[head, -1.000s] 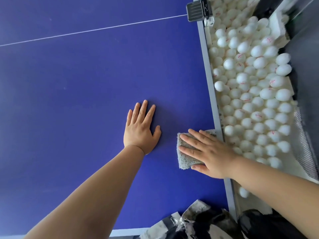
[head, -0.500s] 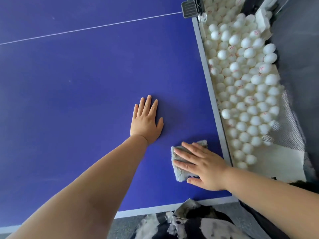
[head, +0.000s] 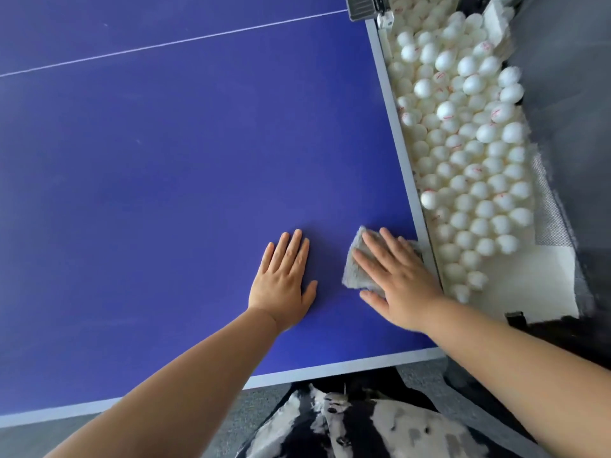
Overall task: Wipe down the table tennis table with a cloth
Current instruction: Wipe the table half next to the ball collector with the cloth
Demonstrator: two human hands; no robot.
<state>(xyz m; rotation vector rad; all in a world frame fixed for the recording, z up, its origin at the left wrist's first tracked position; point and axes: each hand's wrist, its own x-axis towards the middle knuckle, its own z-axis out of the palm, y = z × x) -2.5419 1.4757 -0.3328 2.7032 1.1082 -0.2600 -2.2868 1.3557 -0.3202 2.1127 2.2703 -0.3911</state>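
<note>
The blue table tennis table [head: 165,180] fills most of the head view, with a thin white line across its far part. A folded grey cloth [head: 357,266] lies near the table's right edge by the near corner. My right hand [head: 396,279] presses flat on the cloth with straight fingers, covering most of it. Just left of the cloth, my left hand [head: 284,279] rests flat on the bare blue surface, fingers straight and together.
A white tray [head: 549,269] packed with several white balls [head: 469,153] runs along the table's right edge. A dark clamp [head: 360,6] sits at the table's far right edge. The table's grey near edge [head: 297,371] crosses below my arms; patterned clothing shows beneath.
My right hand slid the cloth away from the right edge and toward the near corner, then back to the right edge. My left hand stayed flat on the table.
</note>
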